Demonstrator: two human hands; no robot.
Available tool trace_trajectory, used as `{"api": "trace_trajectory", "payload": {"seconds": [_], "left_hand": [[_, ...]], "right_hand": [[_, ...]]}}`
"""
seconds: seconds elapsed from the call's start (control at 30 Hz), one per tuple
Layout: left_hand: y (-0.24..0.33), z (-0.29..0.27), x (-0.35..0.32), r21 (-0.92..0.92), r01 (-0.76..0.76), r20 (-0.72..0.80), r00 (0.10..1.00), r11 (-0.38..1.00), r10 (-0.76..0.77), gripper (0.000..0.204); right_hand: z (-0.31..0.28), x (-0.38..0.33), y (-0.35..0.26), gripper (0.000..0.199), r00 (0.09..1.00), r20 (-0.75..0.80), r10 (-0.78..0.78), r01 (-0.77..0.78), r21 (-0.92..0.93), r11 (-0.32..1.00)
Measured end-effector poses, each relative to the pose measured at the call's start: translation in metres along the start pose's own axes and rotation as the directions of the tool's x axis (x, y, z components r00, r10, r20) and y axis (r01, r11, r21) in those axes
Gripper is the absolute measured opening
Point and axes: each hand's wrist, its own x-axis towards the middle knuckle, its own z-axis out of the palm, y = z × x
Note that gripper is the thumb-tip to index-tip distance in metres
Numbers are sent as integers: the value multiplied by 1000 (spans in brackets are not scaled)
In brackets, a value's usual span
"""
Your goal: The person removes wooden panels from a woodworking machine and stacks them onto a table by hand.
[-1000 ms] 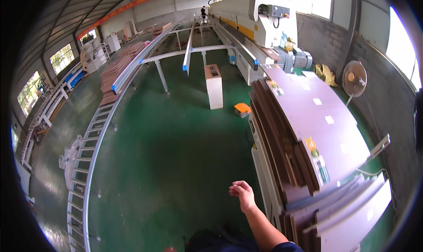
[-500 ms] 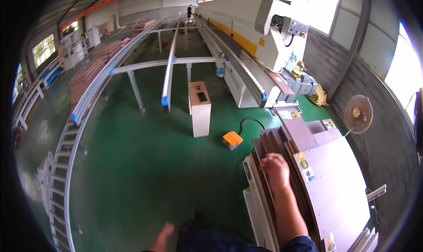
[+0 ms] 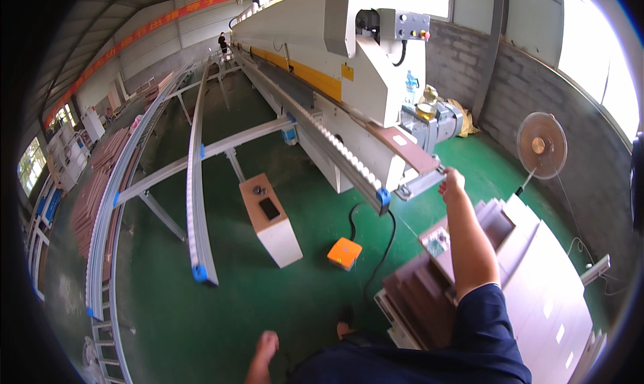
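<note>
Right hand (image 3: 453, 182): stretched forward with its fingers curled at the near end of the brown panel; whether they grip the corner or are only just beside it, I cannot tell
Brown panel (image 3: 418, 156): just beyond and left of the right hand; it juts from the end of the white machine (image 3: 377, 85), an overhang that seems to leave its edge free for fingers
Left hand (image 3: 267, 344): low, well apart from the right hand, over the green floor (image 3: 308, 303); nothing shows in it; it is too blurred to say whether it is relaxed or clenched; it looks carried clear of everything
Panel stack (image 3: 547, 283): below and right of the right hand, under the reaching arm; piled flat, likely so that the boards lie near the machine's end
Orange foot pedal (image 3: 345, 252): on the floor, between the two hands; probably set low for a shoe, which spares both hands
Roller rail (image 3: 335, 146): left of the right hand, alongside the machine; its row of white rollers presumably lets boards slide
White stand (image 3: 282, 242): ahead of the left hand; a phone (image 3: 270, 208) lies flat on top, perhaps to be within sight
Fan (image 3: 541, 146): right of the right hand, beyond the stack, seemingly placed out of the way
</note>
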Motion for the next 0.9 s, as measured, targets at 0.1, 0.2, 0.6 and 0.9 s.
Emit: {"api": "trace_trajectory", "payload": {"seconds": [0.1,0.2,0.6,0.9], "left_hand": [[-49,1,-5,183,336,20,938,924,-345,10],[-45,-3,-7,216,526,-29,845,823,-533,11],[27,19,216,359,218,253,913,907,-319,12],[407,217,274,-339,138,721,673,931,163,30]], "right_hand": [[36,89,28,33,977,-172,123,-125,-1,992],[57,155,57,35,975,-138,173,-181,-51,982],[66,171,67,30,952,77,295,-305,235,923],[28,-21,1,20,998,-58,15,8,370,929]]}}
